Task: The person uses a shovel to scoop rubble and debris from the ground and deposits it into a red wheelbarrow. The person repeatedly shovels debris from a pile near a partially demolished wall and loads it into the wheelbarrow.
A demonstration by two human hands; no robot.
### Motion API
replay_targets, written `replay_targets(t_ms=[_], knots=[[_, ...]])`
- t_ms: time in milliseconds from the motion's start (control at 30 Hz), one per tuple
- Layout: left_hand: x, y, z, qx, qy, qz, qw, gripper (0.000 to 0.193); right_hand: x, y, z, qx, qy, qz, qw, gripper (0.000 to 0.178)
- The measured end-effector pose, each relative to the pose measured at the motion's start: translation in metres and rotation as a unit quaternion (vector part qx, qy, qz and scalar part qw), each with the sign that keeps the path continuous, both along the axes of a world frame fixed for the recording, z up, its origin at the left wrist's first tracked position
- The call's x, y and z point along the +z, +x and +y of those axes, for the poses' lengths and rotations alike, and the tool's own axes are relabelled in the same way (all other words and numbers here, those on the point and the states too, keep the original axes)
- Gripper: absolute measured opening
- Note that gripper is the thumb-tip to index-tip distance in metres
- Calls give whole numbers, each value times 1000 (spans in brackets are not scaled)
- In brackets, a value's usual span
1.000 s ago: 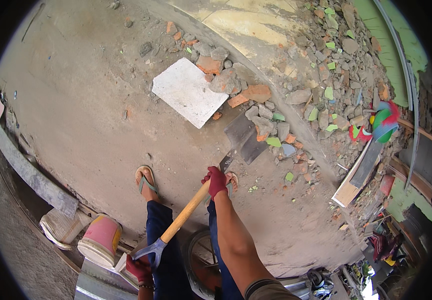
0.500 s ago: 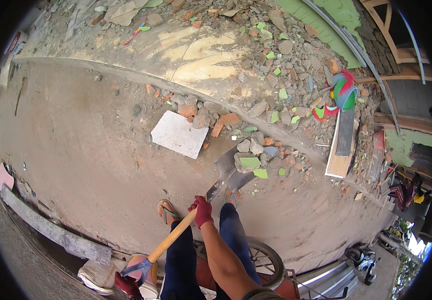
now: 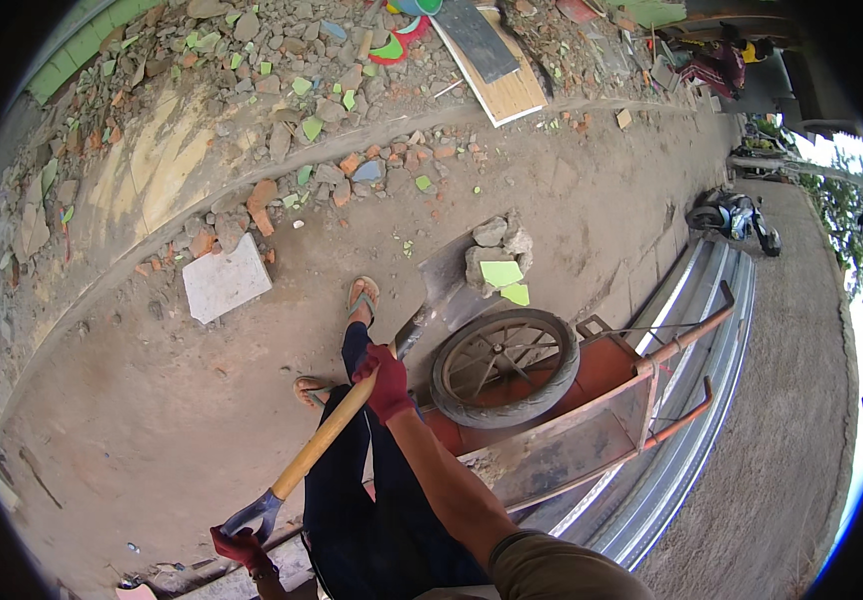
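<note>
In the head view, the left hand (image 3: pixel 240 548) grips the end handle of one shovel (image 3: pixel 326 436), and the right hand (image 3: pixel 384 384) is closed round its shaft. The blade, just beside the wheel (image 3: pixel 499 348) of one cart (image 3: pixel 562 455), bears at least three grey chunks (image 3: pixel 490 232) and two green tile pieces (image 3: pixel 501 273). The step looks like carrying a loaded shovel; the next move seems to call for a level blade. One white slab (image 3: pixel 227 280) lies well apart.
</note>
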State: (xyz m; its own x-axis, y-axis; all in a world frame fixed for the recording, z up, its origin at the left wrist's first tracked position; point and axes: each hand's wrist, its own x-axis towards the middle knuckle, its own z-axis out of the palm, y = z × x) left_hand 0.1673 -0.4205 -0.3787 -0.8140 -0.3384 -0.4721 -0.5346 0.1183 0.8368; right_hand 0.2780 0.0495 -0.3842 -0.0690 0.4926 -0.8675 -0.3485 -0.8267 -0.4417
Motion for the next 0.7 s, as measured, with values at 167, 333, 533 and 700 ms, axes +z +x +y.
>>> replay_targets(t_ms=[167, 333, 533, 700], knots=[[45, -70, 78, -259, -116, 135, 949, 45, 116, 101, -32, -182, 25, 11, 983, 24], [52, -103, 119, -473, -254, 263, 802, 34, 136, 129, -33, -200, -28, -83, 976, 30], [78, -55, -4, -453, -359, 177, 797, 36, 38, 53, -1, -32, -81, 64, 994, 23], [143, 53, -40, -325, -416, 49, 848, 44, -2, -14, -17, 94, -159, 30, 982, 19]])
